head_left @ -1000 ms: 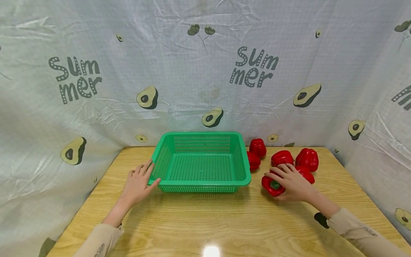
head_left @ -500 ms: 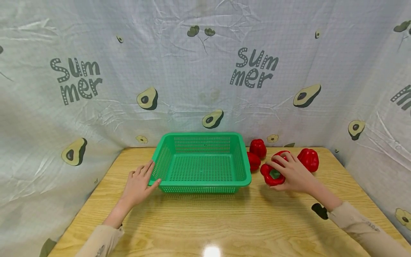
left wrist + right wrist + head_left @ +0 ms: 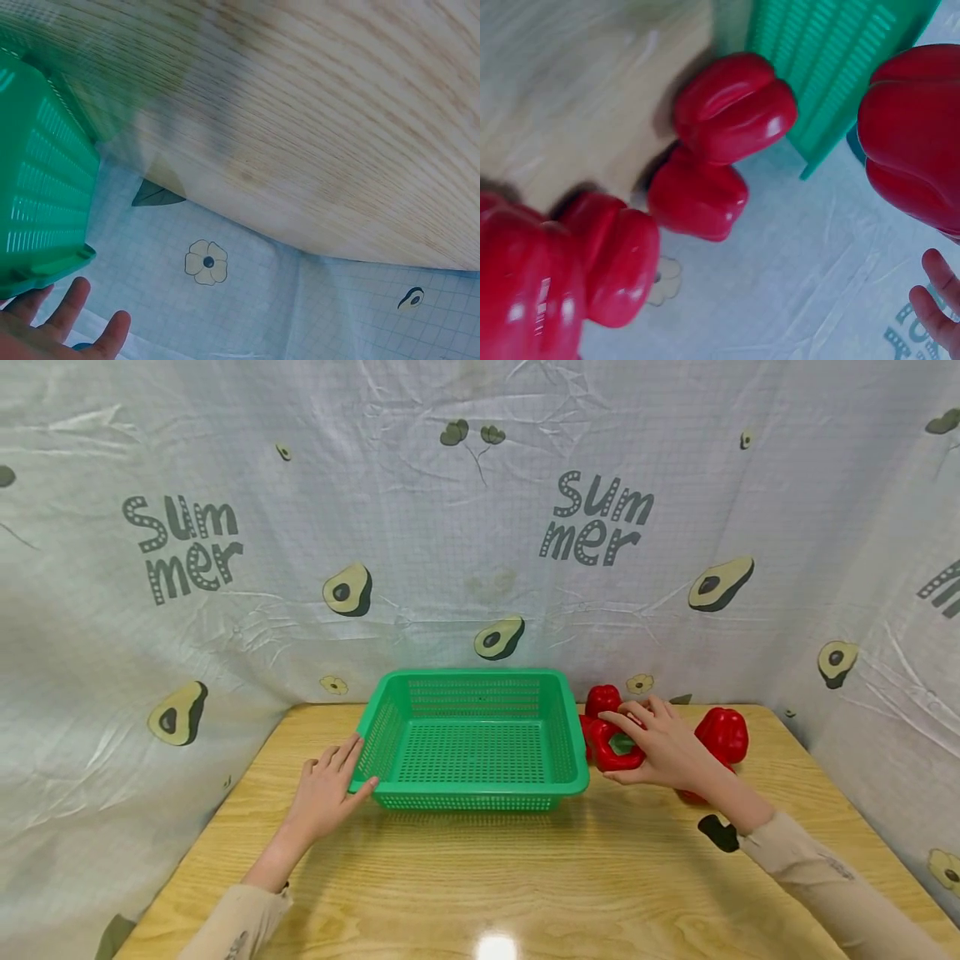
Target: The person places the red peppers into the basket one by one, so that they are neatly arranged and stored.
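My right hand [image 3: 660, 747] grips a red bell pepper [image 3: 611, 747] with a green stem, held beside the right wall of a green plastic basket [image 3: 480, 787]. In the right wrist view the held pepper [image 3: 915, 135] fills the right edge, with two fingertips [image 3: 934, 311] below it. My left hand [image 3: 322, 793] rests at the basket's left rim, thumb by the front corner and fingers relaxed. The left wrist view has its fingers [image 3: 67, 307] next to the basket's wall [image 3: 45, 180]. No pepper shows inside the basket.
Other red bell peppers lie right of the basket: one at the back [image 3: 602, 698], one at the right [image 3: 723, 735], and one partly behind my right wrist [image 3: 692, 797]. The wooden table [image 3: 465, 877] meets a printed cloth backdrop [image 3: 420, 568] behind and at both sides.
My right hand has picked up the bell pepper from the group and carried it left toward the basket. My left hand has stayed at the basket's rim.
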A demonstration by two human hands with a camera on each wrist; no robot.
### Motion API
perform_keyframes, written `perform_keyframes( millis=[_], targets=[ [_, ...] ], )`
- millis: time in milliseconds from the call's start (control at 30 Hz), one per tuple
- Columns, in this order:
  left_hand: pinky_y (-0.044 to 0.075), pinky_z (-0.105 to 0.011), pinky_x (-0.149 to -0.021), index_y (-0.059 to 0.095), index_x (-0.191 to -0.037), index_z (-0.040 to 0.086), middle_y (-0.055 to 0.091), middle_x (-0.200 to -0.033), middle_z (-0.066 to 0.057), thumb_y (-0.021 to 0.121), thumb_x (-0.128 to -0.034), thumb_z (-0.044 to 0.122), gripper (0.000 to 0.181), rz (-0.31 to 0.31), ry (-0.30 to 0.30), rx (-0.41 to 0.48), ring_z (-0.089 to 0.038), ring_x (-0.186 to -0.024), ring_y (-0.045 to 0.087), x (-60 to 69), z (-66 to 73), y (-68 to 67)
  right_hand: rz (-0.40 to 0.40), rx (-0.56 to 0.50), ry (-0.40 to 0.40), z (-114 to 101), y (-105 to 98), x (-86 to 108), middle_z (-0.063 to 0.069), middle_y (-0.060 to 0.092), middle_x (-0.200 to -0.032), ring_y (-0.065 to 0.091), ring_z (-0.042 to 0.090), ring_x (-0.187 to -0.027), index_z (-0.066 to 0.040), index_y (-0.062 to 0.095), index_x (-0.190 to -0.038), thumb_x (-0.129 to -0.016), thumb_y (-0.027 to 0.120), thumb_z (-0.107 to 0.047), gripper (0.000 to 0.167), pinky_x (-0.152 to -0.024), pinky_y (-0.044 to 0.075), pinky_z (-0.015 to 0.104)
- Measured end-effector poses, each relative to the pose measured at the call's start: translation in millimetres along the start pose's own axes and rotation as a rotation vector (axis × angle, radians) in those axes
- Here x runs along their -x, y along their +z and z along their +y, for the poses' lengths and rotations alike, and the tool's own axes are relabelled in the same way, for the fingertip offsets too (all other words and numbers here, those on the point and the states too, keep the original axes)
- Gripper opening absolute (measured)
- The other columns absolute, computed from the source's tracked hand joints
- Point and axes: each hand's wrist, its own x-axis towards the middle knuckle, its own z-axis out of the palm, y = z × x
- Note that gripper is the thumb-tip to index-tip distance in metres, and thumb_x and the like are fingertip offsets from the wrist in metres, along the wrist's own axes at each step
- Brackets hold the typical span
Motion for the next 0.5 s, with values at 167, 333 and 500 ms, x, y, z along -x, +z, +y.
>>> perform_keyframes(
  millis=[167,333,500],
  targets=[
    [0.032,-0.054,-0.086,0.033,-0.138,0.002,0.035,-0.141,-0.015,0.047,-0.0880,0.045,0.067,0.005,-0.001,0.007,-0.037,-0.120,0.039,0.1,1.0,0.7,0.032,0.001,-0.032,-3.3,2.5,-13.5,0.008,0.055,-0.104,0.043,0.028,-0.091,-0.017,0.052,-0.120,-0.072,0.040,-0.074,0.075,-0.069,0.040,0.040],
    [0.032,-0.055,-0.086,0.033,-0.138,0.002,0.035,-0.141,-0.015,0.046,-0.0883,0.045,0.067,0.008,-0.002,0.015,-0.037,-0.119,0.039,0.7,1.1,1.2,0.071,0.015,-0.050,-5.0,8.4,-25.9,0.008,0.055,-0.101,0.043,0.027,-0.086,-0.017,0.053,-0.120,-0.073,0.041,-0.074,0.074,-0.065,0.039,0.038],
    [0.032,-0.055,-0.086,0.032,-0.138,0.002,0.034,-0.142,-0.015,0.045,-0.0887,0.045,0.067,0.001,-0.002,0.014,-0.037,-0.119,0.039,1.0,1.0,0.9,0.092,-0.010,-0.046,-6.3,15.9,-34.8,0.008,0.056,-0.100,0.044,0.028,-0.089,-0.014,0.055,-0.117,-0.073,0.042,-0.073,0.075,-0.068,0.039,0.040]
  ],
)
